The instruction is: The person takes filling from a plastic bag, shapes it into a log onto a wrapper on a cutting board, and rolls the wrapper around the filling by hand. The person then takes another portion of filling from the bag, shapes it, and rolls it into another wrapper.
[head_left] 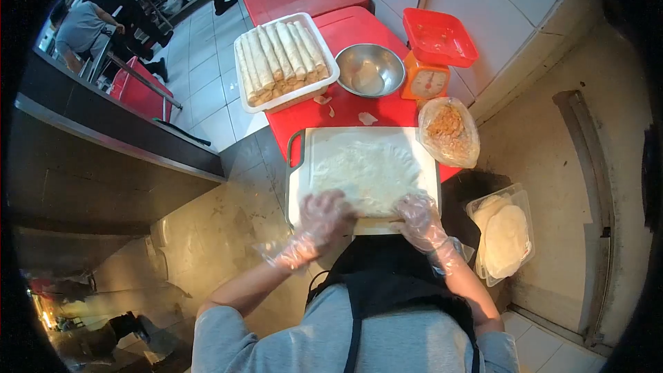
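1. My left grip [321, 217], in a clear glove, was at the near edge of the pale sheet [362, 173]; it was blurred, so I could not tell whether it was open or closed.
2. My right grip [418, 217], also gloved, was at the same edge with bent fingers; whether it pinched the sheet, I could not tell.
3. One sheet lay spread on one white board [297, 186], before my body. In my judgement, this edge needed both hands working evenly, with light pressure, because such a thin sheet could tear.
4. To my right, lower down, one plastic tub [528, 224] held round sheets [505, 235], too overlapped to count.
5. Just beyond the board were one bag of orange filling [445, 124] and three pale scraps [368, 119].
6. Farther, the red surface [352, 27] carried one metal bowl [352, 72], one scale [426, 81] and one tray [331, 77], with perhaps seven rolls [283, 55] on top; lower ones were partly hidden.
7. Far left, I counted three people [114, 3].
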`<state>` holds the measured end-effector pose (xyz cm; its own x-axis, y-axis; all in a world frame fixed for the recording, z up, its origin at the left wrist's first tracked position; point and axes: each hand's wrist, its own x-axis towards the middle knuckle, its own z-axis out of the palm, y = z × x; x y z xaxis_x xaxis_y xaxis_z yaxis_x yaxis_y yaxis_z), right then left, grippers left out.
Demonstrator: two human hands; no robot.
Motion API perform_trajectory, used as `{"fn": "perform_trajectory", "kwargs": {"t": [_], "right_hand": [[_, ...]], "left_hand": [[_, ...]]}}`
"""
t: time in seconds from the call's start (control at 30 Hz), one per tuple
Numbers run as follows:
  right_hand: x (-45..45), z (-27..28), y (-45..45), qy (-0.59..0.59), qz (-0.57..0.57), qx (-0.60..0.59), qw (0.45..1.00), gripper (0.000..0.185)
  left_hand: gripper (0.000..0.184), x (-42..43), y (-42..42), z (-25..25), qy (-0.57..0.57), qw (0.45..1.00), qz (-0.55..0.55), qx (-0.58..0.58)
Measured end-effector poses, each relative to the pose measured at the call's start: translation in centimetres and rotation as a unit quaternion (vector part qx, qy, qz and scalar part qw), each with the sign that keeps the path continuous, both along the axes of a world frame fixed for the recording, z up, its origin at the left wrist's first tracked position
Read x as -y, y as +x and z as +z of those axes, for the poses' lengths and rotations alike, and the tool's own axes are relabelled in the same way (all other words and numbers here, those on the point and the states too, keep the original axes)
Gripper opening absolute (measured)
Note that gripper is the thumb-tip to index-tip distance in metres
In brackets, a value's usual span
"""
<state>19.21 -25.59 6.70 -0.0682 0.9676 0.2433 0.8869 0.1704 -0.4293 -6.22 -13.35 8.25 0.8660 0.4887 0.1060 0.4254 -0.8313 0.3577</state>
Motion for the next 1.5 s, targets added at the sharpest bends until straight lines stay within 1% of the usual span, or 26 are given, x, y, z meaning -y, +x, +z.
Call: {"fn": "perform_trajectory", "kwargs": {"t": [0.03,0.13,0.23,0.33,0.43,0.47,0.5,0.53,0.57,0.6,0.67,0.7,0.77,0.8,0.87,0.9,1.0,1.07,1.1,1.2,1.23,1.33,1.37,1.43,1.47,1.5], "right_hand": [[0.2,-0.3,-0.1,0.019,0.0,0.0,1.0,0.025],[-0.1,0.1,-0.1,-0.093,-0.019,-0.023,0.995,0.031],[0.2,0.1,-2.4,0.026,0.045,0.028,0.998,0.043],[-0.2,0.5,-3.8,0.042,0.036,0.017,0.998,0.053],[-1.3,-3.3,-2.0,0.063,0.045,0.032,0.996,0.049],[-1.5,-4.1,-1.4,0.068,0.046,0.044,0.996,0.048],[-2.0,-2.8,-1.7,0.044,0.028,0.012,0.999,0.042],[-2.3,-2.3,-1.9,0.045,0.025,0.021,0.998,0.04],[-2.4,-2.0,-2.0,0.044,0.02,0.03,0.998,0.038],[-2.5,-1.8,-2.2,0.042,0.013,0.039,0.998,0.036],[-3.4,-2.5,-3.9,0.08,0.033,0.038,0.996,0.036],[-3.7,-2.8,-5.0,0.098,0.043,0.037,0.994,0.036],[-4.6,-1.8,-7.2,0.029,0.039,0.003,0.999,0.036],[-4.8,-1.5,-7.4,-0.004,0.039,-0.014,0.999,0.036],[-3.8,-2.7,-5.5,0.085,0.035,-0.002,0.996,0.032],[-3.2,-3.6,-4.4,0.129,0.036,0.002,0.991,0.031],[-0.5,-6.0,1.0,0.102,0.032,0.029,0.994,0.031],[1.8,-4.3,3.1,0.035,-0.047,-0.033,0.998,0.027],[1.8,-1.8,3.8,-0.042,-0.03,-0.014,0.999,0.031],[2.0,0.5,3.6,-0.007,-0.011,-0.013,1.0,0.038],[1.7,0.3,3.0,-0.022,-0.005,0.015,1.0,0.047],[-1.5,1.5,2.1,-0.008,0.046,-0.082,0.996,0.055],[-2.6,0.7,2.6,-0.072,0.09,-0.057,0.992,0.063],[-4.9,-0.1,3.3,-0.11,0.142,-0.071,0.981,0.066],[-5.9,-0.7,3.6,-0.128,0.167,-0.077,0.975,0.068],[-6.3,-2.4,4.7,-0.124,0.162,-0.009,0.979,0.069]], "left_hand": [[0.05,1.2,0.0,-0.4,-0.017,0.999,-0.028,0.027],[0.061,4.8,0.8,-2.8,0.054,0.987,-0.141,-0.052],[0.065,4.5,1.5,-3.6,-0.035,0.995,-0.09,-0.039],[0.065,3.2,3.0,-3.9,0.048,0.995,-0.078,-0.045],[0.051,1.2,3.9,-5.2,0.058,0.996,-0.072,-0.011],[0.045,0.4,3.7,-5.3,0.039,0.997,-0.058,0.026],[0.04,-0.7,3.1,-5.0,0.02,0.997,-0.045,0.064],[0.034,-1.6,2.4,-4.9,0.0,0.994,-0.033,0.103],[0.027,-2.4,1.5,-6.4,0.056,0.984,0.006,0.166],[0.029,-3.7,0.3,-6.4,0.039,0.988,-0.017,0.148],[0.032,-4.2,-1.0,-5.7,0.046,0.982,-0.029,0.18],[0.032,-4.0,-1.1,-4.9,0.032,0.984,-0.029,0.17],[0.031,-3.8,-0.7,-3.4,0.012,0.988,-0.026,0.154],[0.031,-4.0,-0.6,-3.7,0.016,0.985,-0.031,0.169],[0.033,-3.9,-0.9,-4.4,0.022,0.98,-0.033,0.194],[0.034,-3.8,-0.8,-3.8,0.021,0.981,-0.035,0.189],[0.035,-3.8,-0.8,-4.0,0.025,0.978,-0.033,0.202],[0.033,-3.7,-1.0,-4.8,0.014,0.981,-0.025,0.192],[0.033,-3.7,-1.2,-5.0,0.01,0.982,-0.021,0.188],[0.039,-2.0,0.6,-3.8,0.081,0.989,0.028,0.123],[0.043,-1.6,1.2,-3.0,-0.006,0.998,0.012,0.055],[0.055,-2.3,4.6,-1.8,-0.121,0.987,-0.105,0.009],[0.059,-3.4,5.6,-0.9,-0.177,0.974,-0.143,-0.017],[0.065,-5.7,7.3,1.4,-0.286,0.931,-0.215,-0.068],[0.066,-6.6,7.4,0.4,-0.233,0.942,-0.226,-0.083],[0.067,-8.1,7.5,-2.1,-0.179,0.95,-0.236,-0.098]]}}
